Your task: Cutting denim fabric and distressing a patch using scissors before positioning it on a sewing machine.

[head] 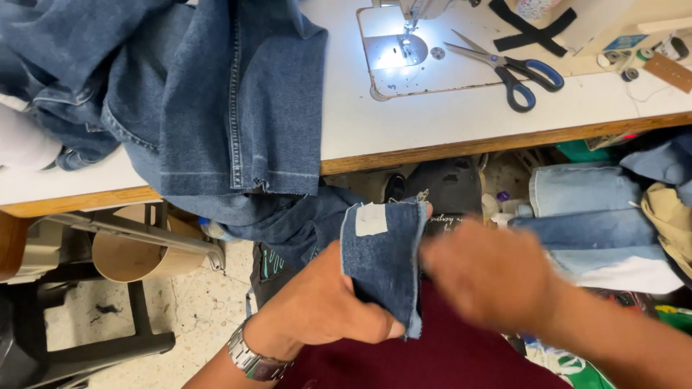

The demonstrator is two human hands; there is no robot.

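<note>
Left hand [324, 306] grips one small dark-blue denim piece [382, 256] w/ one white rectangular label [371, 219] (top corner); right hand [490, 274] blurred beside it, grip can't tell.

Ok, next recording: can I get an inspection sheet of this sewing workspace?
Surface: white table with wooden edge, lit around the sewing machine needle.
Job's things: small denim piece with a pale patch, held below the table edge.
Clutter: jeans draped over the table, scissors, black straps, thread spools.
Hands: left hand grips the denim piece; right hand is blurred at its edge, grip unclear.
Cables: nothing seen.
Surroundings: folded denim pile at right, speckled floor.
</note>
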